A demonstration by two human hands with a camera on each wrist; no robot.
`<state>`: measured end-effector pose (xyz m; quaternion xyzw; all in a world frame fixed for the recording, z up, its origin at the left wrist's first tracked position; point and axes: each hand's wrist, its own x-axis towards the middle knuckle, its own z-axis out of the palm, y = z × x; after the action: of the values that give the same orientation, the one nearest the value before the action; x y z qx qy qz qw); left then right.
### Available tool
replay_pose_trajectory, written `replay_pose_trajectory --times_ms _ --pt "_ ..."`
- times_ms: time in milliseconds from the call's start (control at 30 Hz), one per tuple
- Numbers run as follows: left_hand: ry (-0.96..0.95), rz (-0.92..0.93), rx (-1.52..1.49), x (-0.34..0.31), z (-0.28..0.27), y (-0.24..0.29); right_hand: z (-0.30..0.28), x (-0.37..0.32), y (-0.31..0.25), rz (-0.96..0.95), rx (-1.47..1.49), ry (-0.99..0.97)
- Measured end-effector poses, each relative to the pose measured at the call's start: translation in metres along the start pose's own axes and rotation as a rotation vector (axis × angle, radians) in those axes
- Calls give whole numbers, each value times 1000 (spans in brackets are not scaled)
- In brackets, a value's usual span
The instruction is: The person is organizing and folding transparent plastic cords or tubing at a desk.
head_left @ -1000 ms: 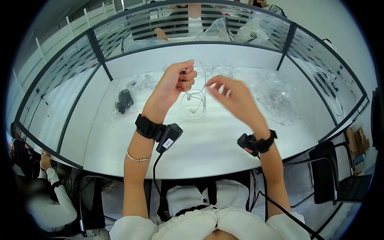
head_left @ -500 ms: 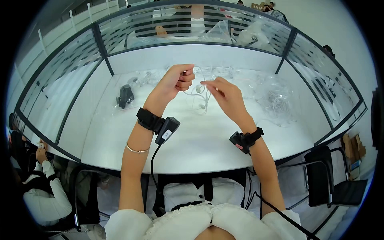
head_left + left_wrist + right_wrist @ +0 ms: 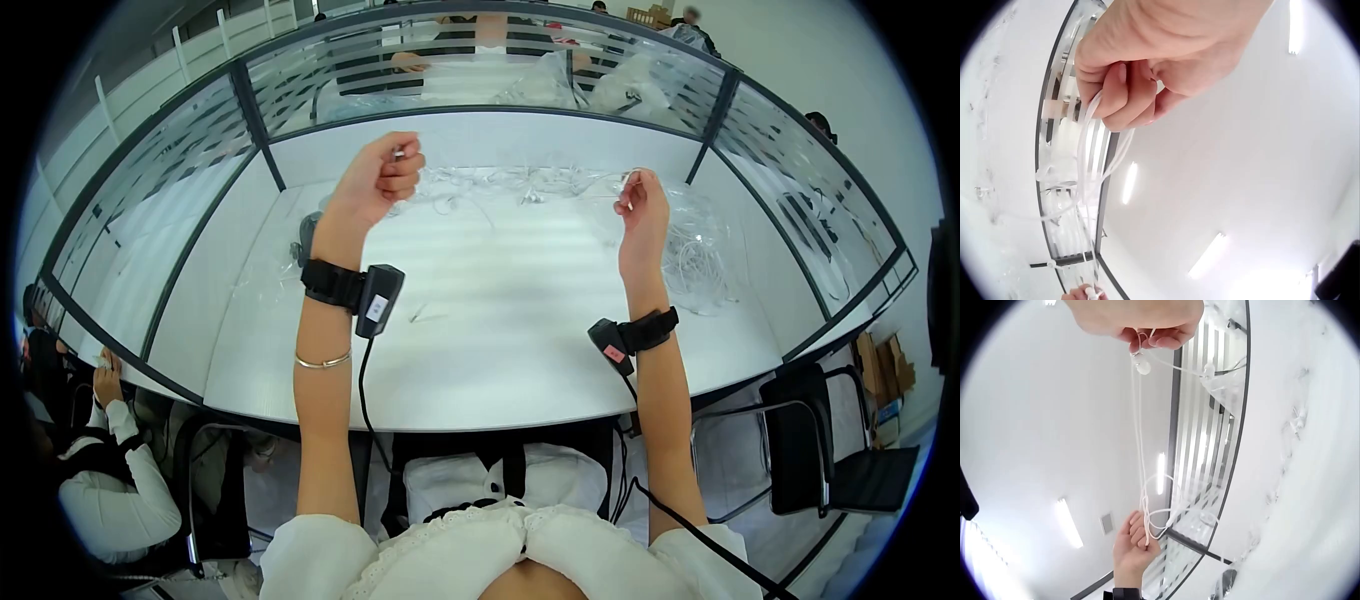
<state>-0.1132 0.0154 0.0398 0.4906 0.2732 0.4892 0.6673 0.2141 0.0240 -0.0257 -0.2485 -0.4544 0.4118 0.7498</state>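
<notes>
A pair of white wired earphones stretches between my two raised hands. My left hand (image 3: pixel 375 185), fingers curled, grips the bunched white cable (image 3: pixel 1085 150), whose loops hang below the fingers in the left wrist view. Well to the right, my right hand (image 3: pixel 642 215) pinches the thin cable close to an earbud (image 3: pixel 1142 364), which dangles just under the fingertips. A second small white piece (image 3: pixel 1208 370) hangs on a cable beside it. In the right wrist view the cable runs taut from one hand to the other, with loose loops around the left hand.
Clear bags and white cables (image 3: pixel 540 185) lie along the back of the table. At right sits a coiled heap of white cable (image 3: pixel 697 258); at left, a black object (image 3: pixel 307 232) partly behind my arm. A framed partition (image 3: pixel 480 122) surrounds the table, with a person beyond it.
My hands have moved far apart, the left one leftward and the right one to the right. The earphone cable that hung looped between them is now drawn out.
</notes>
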Motion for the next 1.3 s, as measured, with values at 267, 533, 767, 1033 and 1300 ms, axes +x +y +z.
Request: replay_pose_trajectory --times_ms 267,533,767,1033,1300 --pt "62 360 -107 -5 -11 15 -9 5 17 28 -438 9" --pt "93 207 584 -31 26 29 -23 -1 60 62 -893 -620" --pt "52 197 625 -32 33 28 7 -32 46 68 -994 -948" --pt "-304 95 845 -28 65 8 58 -56 18 107 -272 -692" --pt "-183 216 1005 -17 67 -4 39 -36 23 124 -86 -373"
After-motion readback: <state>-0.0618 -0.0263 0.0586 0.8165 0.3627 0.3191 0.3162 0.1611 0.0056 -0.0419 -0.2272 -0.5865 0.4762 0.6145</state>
